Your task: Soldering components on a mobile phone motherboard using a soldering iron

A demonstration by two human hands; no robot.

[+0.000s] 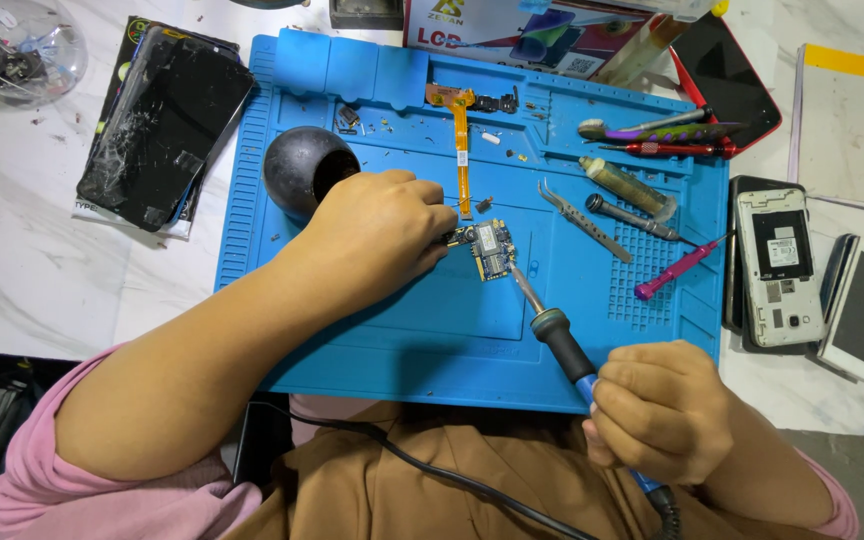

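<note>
Blue rubber mat point(392, 330) is lying across the middle of the frame on a white marble table point(32, 260), and a person is working over it. Their left hand point(382, 235) is reaching in from the lower left, with the arm stretched out and the pink sleeve pushed up. That hand is curled down tight, and its fingertips are pinching the edge of a small circuit board point(492, 248) near the middle of the mat. Their right hand point(657, 410) is sitting at the lower right, closed in a fist around the blue handle of a soldering iron point(564, 345). The iron is slanting up and to the left, and its metal tip is touching the board's lower right corner. A round black bowl point(304, 170) is sitting just above the left wrist. Tweezers point(584, 220) and screwdrivers point(677, 150) are lying at the upper right of the mat. A cracked phone point(167, 125) is lying at the upper left.
</note>
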